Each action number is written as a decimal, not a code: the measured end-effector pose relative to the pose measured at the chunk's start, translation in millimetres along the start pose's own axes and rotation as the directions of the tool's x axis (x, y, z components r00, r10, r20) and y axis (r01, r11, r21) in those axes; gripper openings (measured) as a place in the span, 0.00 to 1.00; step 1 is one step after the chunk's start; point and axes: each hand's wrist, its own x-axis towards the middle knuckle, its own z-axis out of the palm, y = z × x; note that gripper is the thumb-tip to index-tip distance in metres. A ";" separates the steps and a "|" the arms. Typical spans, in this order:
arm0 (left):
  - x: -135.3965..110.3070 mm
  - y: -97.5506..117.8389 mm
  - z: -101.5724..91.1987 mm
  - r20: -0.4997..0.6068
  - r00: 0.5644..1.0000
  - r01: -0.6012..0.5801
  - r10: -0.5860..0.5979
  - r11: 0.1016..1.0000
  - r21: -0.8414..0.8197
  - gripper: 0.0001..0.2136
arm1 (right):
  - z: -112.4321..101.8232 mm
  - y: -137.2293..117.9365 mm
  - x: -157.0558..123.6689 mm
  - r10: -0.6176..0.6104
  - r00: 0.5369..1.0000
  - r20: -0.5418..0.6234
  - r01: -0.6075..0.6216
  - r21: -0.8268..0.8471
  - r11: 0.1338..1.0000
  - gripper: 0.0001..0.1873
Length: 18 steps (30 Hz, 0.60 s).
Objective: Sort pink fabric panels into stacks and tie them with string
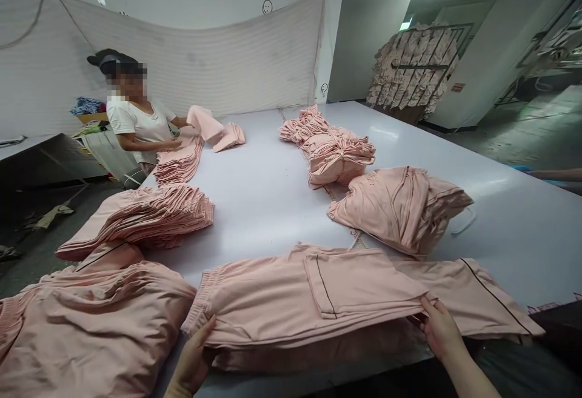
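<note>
A pair of pink trousers [268, 301] with an elastic waistband and dark piping at the cuff lies in front of me, one leg end folded back over it. My left hand [196, 349] grips the near corner by the waistband at its left end. With thumb and fingers pinched, my right hand [439, 325] holds the near edge at the fold on the right. Beneath it, another pink leg with dark piping [477, 295] reaches out to the right. The near edge is slightly lifted between my hands. Some fingertips are hidden under the cloth.
Heaped pink garments [100, 325] lie at my left, with a folded stack [150, 216] behind. Tied pink bundles [341, 155] and a larger bundle [404, 207] rest across the white table [254, 204]. A co-worker [140, 113] handles pink cloth at the far left.
</note>
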 end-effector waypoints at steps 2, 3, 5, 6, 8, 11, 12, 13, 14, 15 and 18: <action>4.2 -5.8 -20.5 0.006 0.999 0.040 -0.040 0.995 0.087 0.10 | 2.4 8.0 -7.5 0.049 0.999 -0.014 -0.049 -0.034 0.998 0.19; 6.8 -10.8 -30.0 0.005 0.997 0.073 -0.074 0.990 0.124 0.10 | 2.9 14.0 -10.7 0.071 0.997 -0.021 -0.072 -0.042 0.996 0.19; 11.3 -21.0 -44.5 -0.007 0.992 0.128 -0.129 0.979 0.160 0.11 | 2.6 25.5 -16.4 0.085 0.996 -0.034 -0.087 -0.043 0.995 0.18; 13.0 -24.9 -49.0 -0.007 0.990 0.139 -0.139 0.977 0.162 0.12 | 2.0 29.5 -18.9 0.078 0.996 -0.038 -0.080 -0.035 0.996 0.19; 15.2 -28.4 -53.5 -0.009 0.991 0.135 -0.135 0.981 0.142 0.12 | 0.7 32.6 -23.8 0.041 0.998 -0.052 -0.042 -0.010 0.999 0.19; 18.6 -25.9 -54.2 -0.042 0.992 0.126 -0.122 0.984 0.125 0.11 | -0.5 28.4 -29.4 -0.033 0.998 -0.055 0.031 -0.036 0.999 0.17; 20.3 -24.8 -54.2 -0.055 0.991 0.127 -0.121 0.984 0.127 0.11 | -0.8 26.7 -30.2 -0.040 0.998 -0.055 0.035 -0.092 0.995 0.16; 22.3 -24.5 -54.4 -0.062 0.991 0.128 -0.121 0.983 0.129 0.11 | -1.2 25.5 -30.3 -0.035 0.997 -0.062 0.024 -0.173 0.985 0.15; 24.5 -24.8 -54.9 -0.061 0.991 0.126 -0.119 0.984 0.128 0.10 | -1.8 25.0 -29.8 -0.023 0.997 -0.074 0.004 -0.259 0.966 0.13; 26.8 -25.8 -55.7 -0.060 0.991 0.126 -0.119 0.984 0.124 0.10 | -2.4 24.9 -28.6 -0.014 0.996 -0.094 -0.019 -0.338 0.941 0.12; 32.8 -27.6 -60.6 -0.072 0.991 0.118 -0.108 0.982 0.145 0.11 | -0.8 25.8 -25.5 -0.046 0.983 -0.180 -0.046 -0.473 0.880 0.10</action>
